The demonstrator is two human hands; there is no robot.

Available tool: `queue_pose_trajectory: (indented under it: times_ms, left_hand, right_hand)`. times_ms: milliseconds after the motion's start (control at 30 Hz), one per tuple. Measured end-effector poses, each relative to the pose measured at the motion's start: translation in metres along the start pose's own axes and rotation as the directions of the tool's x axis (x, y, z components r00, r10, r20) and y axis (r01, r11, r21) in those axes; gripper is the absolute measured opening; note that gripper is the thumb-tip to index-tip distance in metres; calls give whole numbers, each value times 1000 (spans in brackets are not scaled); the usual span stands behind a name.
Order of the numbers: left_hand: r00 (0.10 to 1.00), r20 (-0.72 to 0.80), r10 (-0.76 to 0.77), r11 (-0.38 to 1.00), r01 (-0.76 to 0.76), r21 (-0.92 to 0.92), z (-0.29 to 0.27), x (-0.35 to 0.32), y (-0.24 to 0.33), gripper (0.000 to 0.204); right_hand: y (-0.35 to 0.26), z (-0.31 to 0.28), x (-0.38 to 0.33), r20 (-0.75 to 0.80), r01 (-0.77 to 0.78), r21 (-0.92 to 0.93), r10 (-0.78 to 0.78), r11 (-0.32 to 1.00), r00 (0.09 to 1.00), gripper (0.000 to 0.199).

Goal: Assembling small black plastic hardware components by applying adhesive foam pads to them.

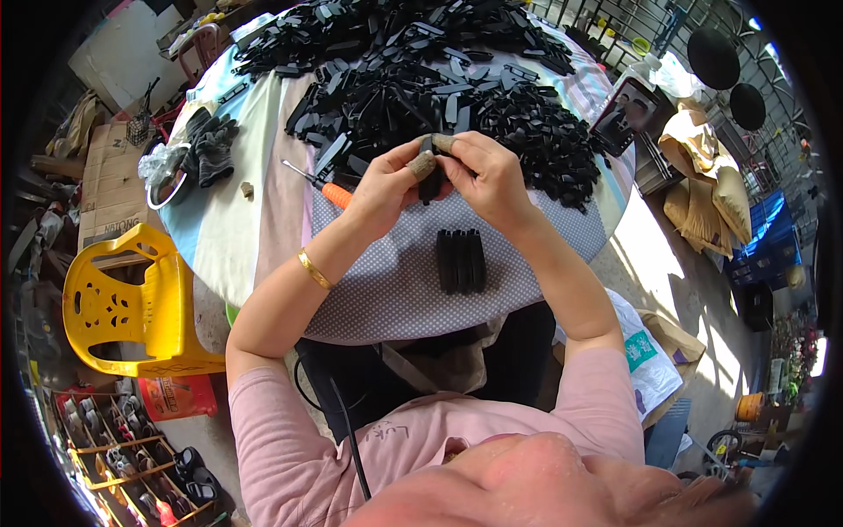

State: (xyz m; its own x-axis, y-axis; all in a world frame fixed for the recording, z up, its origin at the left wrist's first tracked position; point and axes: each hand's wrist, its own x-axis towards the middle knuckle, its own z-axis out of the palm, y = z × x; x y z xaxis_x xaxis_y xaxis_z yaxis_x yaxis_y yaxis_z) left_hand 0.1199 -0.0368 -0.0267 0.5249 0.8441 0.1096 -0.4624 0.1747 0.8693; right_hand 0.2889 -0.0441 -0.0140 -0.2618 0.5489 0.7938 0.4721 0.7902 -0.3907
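Observation:
Both hands meet over the round table (237, 220) and grip one small black plastic part (430, 180) between them. My left hand (386, 189) pinches its left side with a taped thumb. On the part's right side is my right hand (487, 176), with a taped fingertip on top. Just below the hands, a neat row of black parts (460, 260) lies on the dotted grey cloth (386, 281). A large heap of loose black parts (421, 79) covers the far half of the table. A gold bangle (313, 269) circles my left wrist.
An orange-handled screwdriver (327, 188) lies left of my hands. Dark gloves (211, 145) and a clear bag (158, 162) sit at the table's left edge. A yellow plastic chair (132, 307) stands to the left, cardboard behind it. Sacks and bags (711, 202) lie on the right.

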Motion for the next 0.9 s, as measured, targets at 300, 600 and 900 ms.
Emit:
queue_pose_trajectory:
  times_ms: [300,600,900]
  left_hand:
    - [989,-141,46,989,-26,142,8,-3,10,29]
    - [982,-143,-127,702,191,686,20,-15,26,31]
    - [937,-25,-348,240,115,964,19,-22,21,35]
  right_hand:
    - [-9,-1,-2,58,27,76,-31,997,998,14]
    - [40,-49,4,158,-460,51,447,887,880,20]
    - [29,-20,-8,511,-185,-496,457,848,728,23]
